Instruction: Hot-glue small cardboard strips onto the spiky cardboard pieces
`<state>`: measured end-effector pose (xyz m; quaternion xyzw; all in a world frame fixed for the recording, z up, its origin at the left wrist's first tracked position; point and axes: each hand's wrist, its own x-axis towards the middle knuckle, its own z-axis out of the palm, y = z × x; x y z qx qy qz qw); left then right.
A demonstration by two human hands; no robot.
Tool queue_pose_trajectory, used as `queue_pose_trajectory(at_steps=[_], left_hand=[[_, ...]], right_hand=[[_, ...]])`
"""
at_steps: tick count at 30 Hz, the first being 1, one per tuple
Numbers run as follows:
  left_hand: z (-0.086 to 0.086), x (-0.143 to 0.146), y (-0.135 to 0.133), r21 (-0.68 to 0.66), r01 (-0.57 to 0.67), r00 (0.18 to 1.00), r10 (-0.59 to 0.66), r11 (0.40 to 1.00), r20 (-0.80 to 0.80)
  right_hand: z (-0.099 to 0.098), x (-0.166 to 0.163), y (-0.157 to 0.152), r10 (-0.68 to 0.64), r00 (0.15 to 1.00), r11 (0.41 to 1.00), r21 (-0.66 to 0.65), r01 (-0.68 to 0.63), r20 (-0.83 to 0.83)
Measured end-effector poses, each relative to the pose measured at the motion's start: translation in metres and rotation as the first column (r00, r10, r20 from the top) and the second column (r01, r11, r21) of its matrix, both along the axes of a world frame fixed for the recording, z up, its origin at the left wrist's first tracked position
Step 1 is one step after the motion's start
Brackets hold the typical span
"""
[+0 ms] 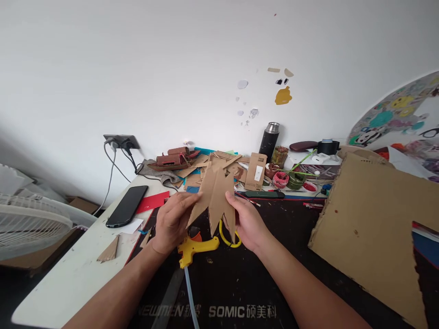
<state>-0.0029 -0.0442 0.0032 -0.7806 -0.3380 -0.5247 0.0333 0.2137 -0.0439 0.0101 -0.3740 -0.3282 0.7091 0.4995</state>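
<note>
Between both hands, above the black desk mat (247, 283), is a cut piece of cardboard (216, 192) with pointed, zigzag ends and a lengthwise crease. My left hand (173, 221) grips its left edge, fingers curled behind it. On the right edge my right hand (247, 221) pinches it with the thumb in front; the other fingers are partly hidden. Just below lies a yellow hot glue gun (197, 247), a translucent glue stick (191, 297) trailing from it. Yellow scissor handles (230, 242) show beneath the cardboard, their blades hidden.
A large cardboard sheet (370, 228) takes up the right side. Cardboard scraps (197, 167), paint jars (281, 179) and a black thermos (270, 140) stand along the wall. To the left are a phone (127, 205), red paper (152, 202) and a white fan (34, 224).
</note>
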Motion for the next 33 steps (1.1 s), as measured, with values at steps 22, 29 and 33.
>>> queue_pose_trajectory(at_steps=[22,29,33], left_hand=[[0.017,0.001,0.011,-0.738,0.443,0.816,0.111,0.509,0.567],[0.014,-0.004,0.01,-0.735,0.285,0.878,0.141,0.615,0.458],[0.015,-0.005,0.012,-0.729,0.307,0.881,0.106,0.612,0.46]], right_hand=[[0.0,0.011,0.008,-0.239,0.957,0.966,0.141,0.217,0.162],[-0.004,0.011,0.011,-0.293,0.936,0.944,0.215,0.251,0.193],[-0.006,0.011,0.012,-0.303,0.928,0.942,0.215,0.258,0.216]])
